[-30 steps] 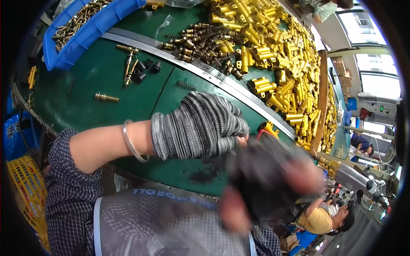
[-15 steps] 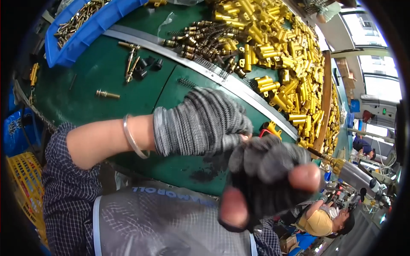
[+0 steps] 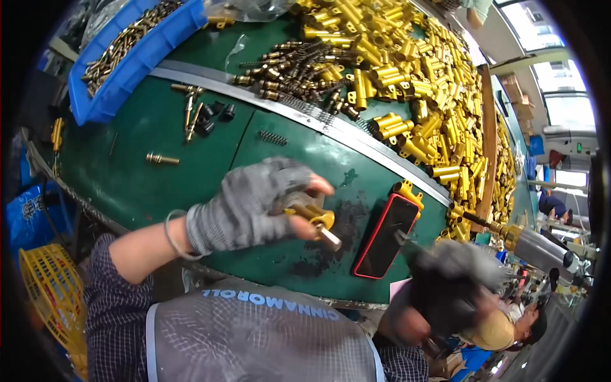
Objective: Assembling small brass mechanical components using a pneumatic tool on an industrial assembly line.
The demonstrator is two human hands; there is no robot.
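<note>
My left hand [image 3: 254, 204], in a grey fingerless glove with a bracelet at the wrist, is closed round a gold metal cylinder [image 3: 323, 218]. A bright rod sticks out of the cylinder's near end. My right hand [image 3: 455, 280], gloved too, is at the lower right and strongly blurred, so its fingers and anything in them cannot be made out. Between the hands lies a phone [image 3: 387, 237] in a red case, with a gold part [image 3: 408, 194] at its far end. A small spring [image 3: 272, 137] rests beyond my left hand.
A metal strip [image 3: 299, 114] crosses the green table [image 3: 191, 172]. Beyond it are heaped gold cylinders [image 3: 439, 121] and springs with fittings [image 3: 286, 70]. A blue bin [image 3: 130, 70] of brass rods stands far left. A grey power tool [image 3: 541, 248] juts in right; a person [image 3: 503, 328] sits behind.
My hands, together before, have parted. The left has drawn back left with the gold cylinder now showing; the right has moved right and down, uncovering the phone.
</note>
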